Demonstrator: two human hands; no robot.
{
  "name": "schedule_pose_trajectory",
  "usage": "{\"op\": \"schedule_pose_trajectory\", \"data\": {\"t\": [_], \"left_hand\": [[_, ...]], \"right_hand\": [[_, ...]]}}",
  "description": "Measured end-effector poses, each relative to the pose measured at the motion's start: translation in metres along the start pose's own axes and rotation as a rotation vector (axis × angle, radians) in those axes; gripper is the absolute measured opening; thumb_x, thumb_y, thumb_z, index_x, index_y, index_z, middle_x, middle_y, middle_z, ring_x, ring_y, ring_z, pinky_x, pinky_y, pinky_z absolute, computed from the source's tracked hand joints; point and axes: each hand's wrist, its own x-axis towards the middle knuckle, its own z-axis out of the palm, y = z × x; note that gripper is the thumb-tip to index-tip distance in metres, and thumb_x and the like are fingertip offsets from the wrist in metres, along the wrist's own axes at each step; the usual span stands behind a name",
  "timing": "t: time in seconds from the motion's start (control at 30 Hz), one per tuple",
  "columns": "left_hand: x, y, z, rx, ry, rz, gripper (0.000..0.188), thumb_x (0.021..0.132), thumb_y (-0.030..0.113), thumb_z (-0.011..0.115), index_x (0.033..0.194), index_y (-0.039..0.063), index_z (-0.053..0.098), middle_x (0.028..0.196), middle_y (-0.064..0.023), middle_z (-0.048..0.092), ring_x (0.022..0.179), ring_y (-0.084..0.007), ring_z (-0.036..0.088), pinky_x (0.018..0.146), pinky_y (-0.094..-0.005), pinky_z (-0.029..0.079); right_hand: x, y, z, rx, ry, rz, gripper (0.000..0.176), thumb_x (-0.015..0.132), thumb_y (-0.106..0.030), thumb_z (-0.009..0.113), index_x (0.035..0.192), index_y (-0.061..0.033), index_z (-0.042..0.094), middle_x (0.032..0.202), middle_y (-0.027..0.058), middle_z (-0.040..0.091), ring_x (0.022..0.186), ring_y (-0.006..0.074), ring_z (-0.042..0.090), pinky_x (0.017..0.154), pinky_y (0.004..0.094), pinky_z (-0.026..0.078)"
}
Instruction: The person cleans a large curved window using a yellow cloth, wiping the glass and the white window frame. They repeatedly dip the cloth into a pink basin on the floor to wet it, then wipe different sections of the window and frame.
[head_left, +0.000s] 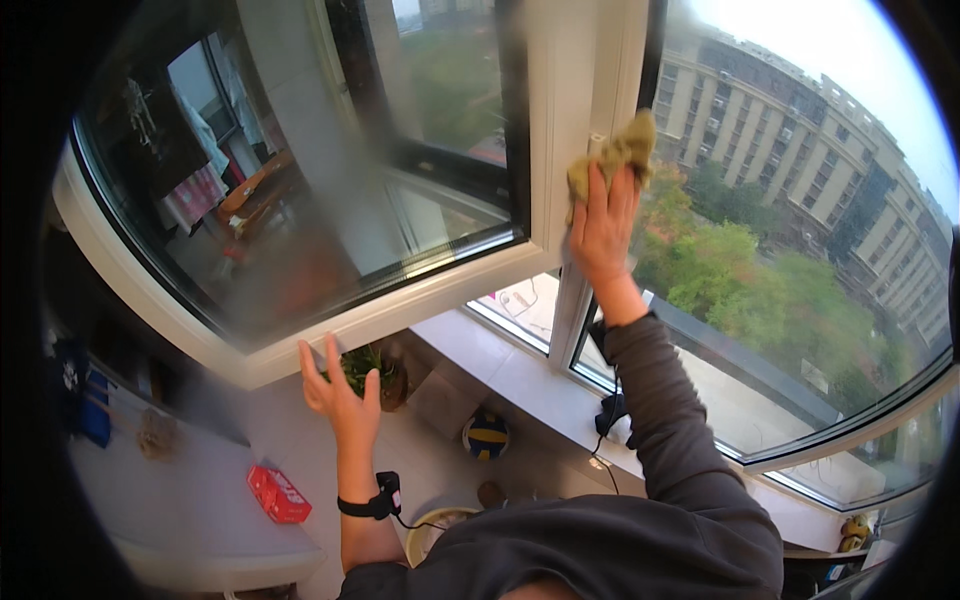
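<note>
A crumpled yellow-brown cloth (613, 159) lies under the fingers of my right hand (607, 225), pressed against the white window frame post (574, 112). My arm is stretched up and forward. To the left, a white-framed window sash (397, 292) stands swung inward, its glass (300, 187) reflecting a room. My left hand (341, 397) has its fingers spread, with the fingertips at the lower rail of this sash. Nothing is held in it. A black strap with a small device (371, 499) is around my left wrist.
Below runs a white windowsill (510, 367) with a dark cable (616, 427). Under it are a potted plant (375, 375) and a blue-and-yellow ball (486, 436). A red box (278, 494) sits on a white surface at left. A pale basin (435, 525) is near my body.
</note>
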Motion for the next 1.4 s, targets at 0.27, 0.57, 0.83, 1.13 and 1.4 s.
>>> {"op": "schedule_pose_trajectory", "data": {"t": [0.27, 0.57, 0.83, 1.13, 1.4], "left_hand": [[0.056, -0.048, 0.02, -0.126, 0.093, 0.171, 0.067, 0.083, 0.016, 0.068, 0.145, 0.011, 0.041, 0.147, -0.0158, 0.033, 0.139, -0.0374, 0.027, 0.112, -0.0514, 0.019], [0.1, -0.066, 0.042, -0.147, 0.004, 0.249, 0.068, 0.083, 0.01, 0.068, 0.145, 0.01, 0.041, 0.145, -0.0186, 0.035, 0.138, -0.0389, 0.03, 0.111, -0.0514, 0.027], [0.123, -0.065, 0.063, -0.263, -0.009, 0.268, 0.069, 0.082, 0.004, 0.068, 0.145, 0.011, 0.04, 0.146, -0.0192, 0.034, 0.139, -0.0401, 0.029, 0.111, -0.0504, 0.029], [0.143, -0.067, 0.082, -0.281, -0.107, 0.287, 0.07, 0.082, 0.004, 0.068, 0.145, 0.008, 0.036, 0.146, -0.0219, 0.031, 0.14, -0.0411, 0.026, 0.113, -0.0477, 0.028], [0.154, -0.06, 0.105, -0.261, -0.132, 0.237, 0.076, 0.081, 0.004, 0.07, 0.146, 0.006, 0.03, 0.147, -0.0231, 0.027, 0.142, -0.0424, 0.022, 0.114, -0.0474, 0.025]], "right_hand": [[-0.091, 0.001, -0.003, -0.033, -0.237, 0.117, 0.052, 0.09, -0.01, 0.053, 0.14, -0.0005, 0.044, 0.147, 0.0277, 0.032, 0.135, 0.0504, 0.028, 0.114, 0.0579, 0.018], [0.075, -0.015, 0.0, -0.058, 0.181, 0.0, 0.045, 0.09, -0.007, 0.049, 0.135, -0.0039, 0.052, 0.145, 0.0234, 0.041, 0.134, 0.0462, 0.035, 0.113, 0.0549, 0.022], [-0.033, -0.008, 0.017, -0.059, 0.058, 0.104, 0.054, 0.087, -0.003, 0.048, 0.14, -0.0026, 0.045, 0.139, 0.0316, 0.043, 0.132, 0.0511, 0.035, 0.114, 0.0532, 0.02], [-0.02, -0.008, 0.014, 0.069, 0.137, 0.122, 0.061, 0.087, -0.007, 0.053, 0.144, 0.0058, 0.033, 0.136, 0.0336, 0.044, 0.13, 0.0526, 0.037, 0.113, 0.055, 0.023], [-0.023, 0.002, 0.024, -0.033, 0.129, 0.139, 0.059, 0.085, -0.013, 0.056, 0.138, 0.0084, 0.039, 0.129, 0.0331, 0.047, 0.117, 0.0525, 0.044, 0.107, 0.0565, 0.03]]}}
